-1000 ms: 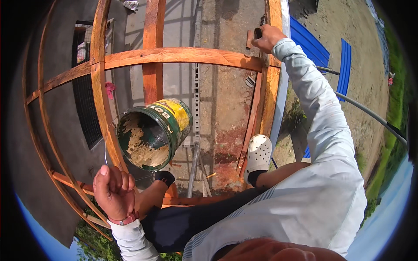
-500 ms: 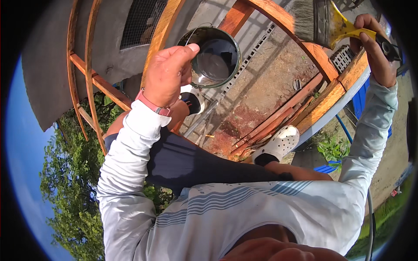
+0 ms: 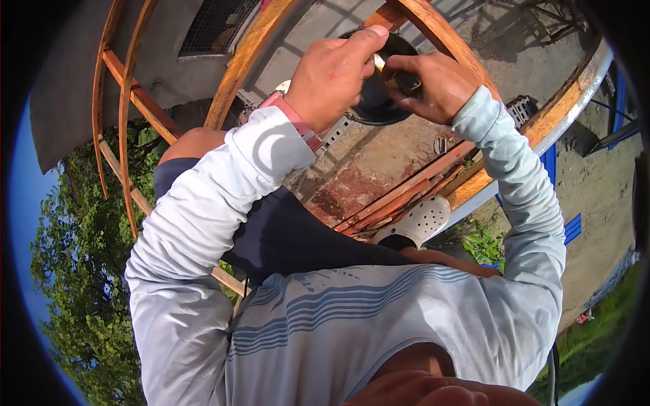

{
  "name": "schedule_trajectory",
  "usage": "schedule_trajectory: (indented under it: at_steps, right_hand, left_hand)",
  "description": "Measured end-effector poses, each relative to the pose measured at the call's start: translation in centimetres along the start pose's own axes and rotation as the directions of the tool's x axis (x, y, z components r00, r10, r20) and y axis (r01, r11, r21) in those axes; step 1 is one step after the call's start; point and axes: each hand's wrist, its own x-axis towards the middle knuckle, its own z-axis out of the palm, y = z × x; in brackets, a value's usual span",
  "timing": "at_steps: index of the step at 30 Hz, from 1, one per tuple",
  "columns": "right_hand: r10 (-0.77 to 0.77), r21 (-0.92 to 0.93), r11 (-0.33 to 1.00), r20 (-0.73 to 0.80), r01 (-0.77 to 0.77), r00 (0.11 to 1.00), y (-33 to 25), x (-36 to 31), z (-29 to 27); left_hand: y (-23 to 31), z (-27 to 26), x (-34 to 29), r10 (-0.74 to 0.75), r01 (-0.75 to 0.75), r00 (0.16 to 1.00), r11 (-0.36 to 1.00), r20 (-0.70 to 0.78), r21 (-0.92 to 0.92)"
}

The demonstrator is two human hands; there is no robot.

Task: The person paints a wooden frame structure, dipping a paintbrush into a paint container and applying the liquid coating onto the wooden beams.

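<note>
My left hand [image 3: 332, 81] is closed on the wire handle of a dark bucket [image 3: 376, 111], which hangs beneath my hands. Dark liquid showed in the bucket half a second ago; now my hands cover much of its inside. My right hand [image 3: 437, 86] grips a paintbrush [image 3: 407, 82] by its yellow handle with a black end, over the bucket's mouth. The bristles are hidden, so I cannot tell whether they touch the liquid.
Curved wooden beams [image 3: 443, 40] surround me, with a wooden rail [image 3: 565, 101] at the right. Reddish boards [image 3: 399, 193] lie below near my pale clog [image 3: 423, 220]. At the left, slim curved timbers [image 3: 128, 101] stand before a grey wall and a tree [image 3: 81, 243].
My right hand has brought the paintbrush from the upper right down to the bucket. My left hand and the bucket have shifted right and slightly farther out.
</note>
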Motion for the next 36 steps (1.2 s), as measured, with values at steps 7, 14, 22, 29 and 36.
schedule_trajectory:
  at_steps: [7,14,22,29,36]
  right_hand:
    - [0.279,-0.321,0.931,0.326,-0.172,0.903,0.3,1.7,1.4]
    - [0.253,-0.308,0.938,0.302,-0.157,0.919,2.7,1.9,2.4]
    - [-0.131,0.079,0.985,-0.250,0.155,0.959,0.7,-5.4,-3.5]
    - [0.388,0.753,0.633,-0.108,-0.179,0.915,2.9,-9.4,-6.3]
    - [0.446,0.865,0.500,-0.213,-0.044,0.869,10.9,-16.9,-8.4]
  left_hand:
    - [-0.7,1.5,0.4,0.050,-0.051,0.991,0.999,0.124,0.003]
    - [-0.3,2.5,0.3,0.010,-0.014,0.993,0.999,0.122,0.032]
    - [0.3,2.9,0.4,0.017,-0.009,0.995,0.997,0.103,-0.076]
    - [0.7,2.5,0.5,-0.076,0.093,0.990,0.986,0.123,-0.137]
    - [1.5,1.3,-1.0,-0.057,0.075,0.992,0.984,0.108,-0.165]
